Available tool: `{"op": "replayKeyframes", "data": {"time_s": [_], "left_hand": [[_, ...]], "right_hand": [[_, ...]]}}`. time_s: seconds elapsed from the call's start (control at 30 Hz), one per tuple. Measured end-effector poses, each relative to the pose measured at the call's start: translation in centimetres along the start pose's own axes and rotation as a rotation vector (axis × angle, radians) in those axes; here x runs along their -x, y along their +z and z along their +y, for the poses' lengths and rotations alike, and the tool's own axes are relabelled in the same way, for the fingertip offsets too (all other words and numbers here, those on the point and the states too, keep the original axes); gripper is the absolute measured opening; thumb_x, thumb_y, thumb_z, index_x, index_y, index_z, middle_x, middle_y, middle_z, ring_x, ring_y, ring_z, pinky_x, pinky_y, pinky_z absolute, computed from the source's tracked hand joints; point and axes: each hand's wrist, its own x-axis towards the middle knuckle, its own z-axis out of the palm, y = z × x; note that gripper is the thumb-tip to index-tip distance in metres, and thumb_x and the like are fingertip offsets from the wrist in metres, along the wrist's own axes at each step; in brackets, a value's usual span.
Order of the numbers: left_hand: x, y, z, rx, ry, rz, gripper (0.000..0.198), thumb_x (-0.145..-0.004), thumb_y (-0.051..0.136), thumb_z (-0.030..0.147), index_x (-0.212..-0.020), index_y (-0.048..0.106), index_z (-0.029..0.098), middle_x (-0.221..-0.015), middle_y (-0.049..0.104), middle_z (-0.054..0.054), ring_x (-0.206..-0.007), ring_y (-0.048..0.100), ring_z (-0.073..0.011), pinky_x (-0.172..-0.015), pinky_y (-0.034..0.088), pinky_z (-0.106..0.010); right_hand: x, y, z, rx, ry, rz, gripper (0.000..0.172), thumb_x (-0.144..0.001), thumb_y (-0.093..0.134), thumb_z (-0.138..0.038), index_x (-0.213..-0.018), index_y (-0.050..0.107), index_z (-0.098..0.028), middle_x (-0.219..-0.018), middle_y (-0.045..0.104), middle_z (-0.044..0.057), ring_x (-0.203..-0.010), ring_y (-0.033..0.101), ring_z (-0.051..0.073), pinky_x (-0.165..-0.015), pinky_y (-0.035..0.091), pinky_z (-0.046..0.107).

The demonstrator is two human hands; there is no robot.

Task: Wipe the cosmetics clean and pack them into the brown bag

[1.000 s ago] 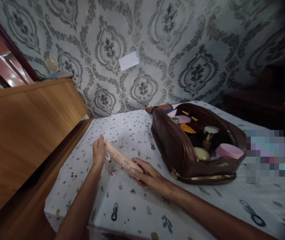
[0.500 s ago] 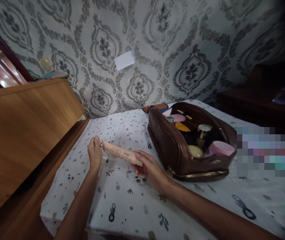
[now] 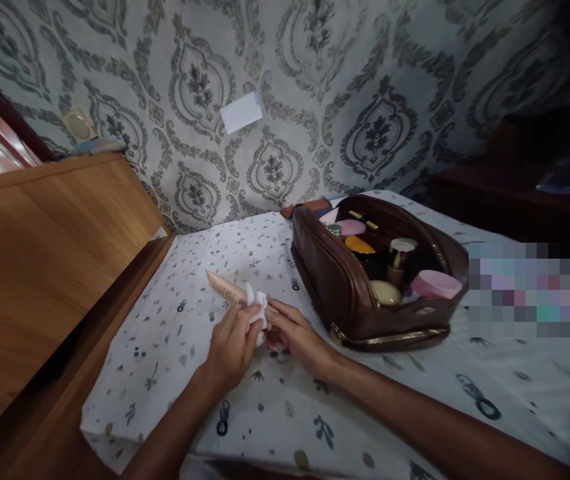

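Observation:
Between my two hands is a peach-coloured squeeze tube, its flat end pointing up and left. My right hand grips the tube at its lower right end, which the fingers mostly hide. Pinched in my left hand is a crumpled white tissue, pressed against the tube close to my right fingers. Just right of my hands stands an unzipped brown toiletry bag, holding a pink round container, a bottle with a silvery cap, an orange-yellow item and several other cosmetics.
A white patterned sheet covers the surface beneath. On the left rises a wooden panel; behind is a patterned wall. A brown item lies behind the bag. Something at the right edge is blurred out.
My left hand has moved right along the tube with the tissue, from its flat end to near my right hand. The right hand still holds the tube. The view has shifted slightly.

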Motion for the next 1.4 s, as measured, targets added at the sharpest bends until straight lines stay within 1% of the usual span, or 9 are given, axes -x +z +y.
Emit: {"op": "replayKeyframes", "data": {"time_s": [0.17,0.33,0.53,0.7,0.9,1.03,1.13,1.3,1.4], "left_hand": [[0.0,-0.4,-2.1,-0.069,-0.121,0.034,0.016,-0.100,0.045,0.021,-0.110,0.058,0.020,-0.093,0.067,-0.006,-0.087,0.065,-0.0191,-0.077,0.051,-0.029],[0.0,-1.5,-4.7,-0.120,-0.245,0.076,0.019,-0.100,0.044,0.026,-0.107,0.059,0.018,-0.090,0.062,-0.005,-0.088,0.062,-0.0198,-0.079,0.050,-0.031],[-0.8,-3.1,-6.8,-0.037,-0.477,0.169,0.023,-0.096,0.046,0.034,-0.106,0.061,0.018,-0.117,0.059,-0.012,-0.115,0.055,-0.0262,-0.096,0.044,-0.037],[-1.6,-2.7,-6.7,0.351,-0.785,0.211,0.021,-0.090,0.052,0.040,-0.085,0.058,0.021,-0.074,0.056,0.002,-0.072,0.052,-0.0163,-0.066,0.042,-0.024],[-1.7,0.1,-4.6,0.511,-0.907,0.170,0.029,-0.087,0.054,0.046,-0.073,0.051,0.021,-0.061,0.044,0.006,-0.058,0.042,-0.0124,-0.057,0.037,-0.022],[-1.7,1.5,-2.6,0.654,-0.902,0.030,0.030,-0.087,0.051,0.046,-0.074,0.052,0.020,-0.065,0.051,0.004,-0.061,0.049,-0.0136,-0.059,0.042,-0.023],[-2.1,1.0,-1.9,0.546,-0.779,-0.049,0.027,-0.090,0.050,0.042,-0.077,0.056,0.019,-0.071,0.058,0.001,-0.071,0.056,-0.0157,-0.068,0.044,-0.025],[-3.5,-1.9,-1.9,0.325,-0.642,0.137,0.028,-0.098,0.042,0.043,-0.094,0.059,0.021,-0.071,0.056,0.002,-0.063,0.053,-0.0145,-0.059,0.043,-0.024],[-4.5,-4.0,-1.9,0.239,-0.327,0.143,0.031,-0.100,0.039,0.039,-0.114,0.060,0.021,-0.099,0.068,-0.007,-0.090,0.063,-0.0193,-0.079,0.051,-0.030]], "right_hand": [[-0.2,-0.3,0.3,0.063,-0.004,-0.025,0.050,-0.078,0.069,-0.047,-0.118,0.063,-0.018,-0.084,0.056,0.002,-0.069,0.052,0.014,-0.051,0.038,0.024],[-0.2,-0.7,0.6,0.185,0.014,-0.038,0.064,-0.083,0.062,-0.046,-0.136,0.053,-0.012,-0.073,0.057,0.000,-0.059,0.049,0.012,-0.054,0.038,0.026],[0.1,-1.0,0.3,0.327,0.000,-0.046,0.070,-0.083,0.064,-0.043,-0.144,0.048,-0.013,-0.076,0.061,0.001,-0.060,0.051,0.012,-0.059,0.041,0.028],[0.3,-0.3,-0.5,0.289,-0.058,0.002,0.061,-0.077,0.073,-0.045,-0.131,0.060,-0.018,-0.084,0.063,0.002,-0.066,0.054,0.013,-0.061,0.045,0.027],[0.3,0.6,-0.9,0.227,-0.202,-0.014,0.052,-0.065,0.084,-0.048,-0.105,0.066,-0.021,-0.106,0.068,0.005,-0.101,0.062,0.023,-0.090,0.051,0.038],[0.4,0.3,-1.1,0.425,-0.313,0.040,0.040,-0.075,0.075,-0.055,-0.094,0.067,-0.020,-0.100,0.065,0.006,-0.102,0.060,0.025,-0.095,0.048,0.042],[0.7,0.1,-1.4,0.386,-0.301,0.087,0.044,-0.083,0.065,-0.058,-0.106,0.063,-0.021,-0.101,0.065,0.006,-0.099,0.060,0.024,-0.092,0.048,0.040],[0.8,0.4,-1.5,0.140,-0.067,-0.028,0.046,-0.081,0.067,-0.061,-0.099,0.055,-0.021,-0.084,0.065,0.002,-0.072,0.063,0.017,-0.066,0.049,0.030],[0.9,0.5,-1.4,0.035,0.056,-0.158,0.047,-0.077,0.072,-0.060,-0.091,0.052,-0.020,-0.069,0.062,-0.003,-0.054,0.057,0.012,-0.055,0.046,0.026]]}}
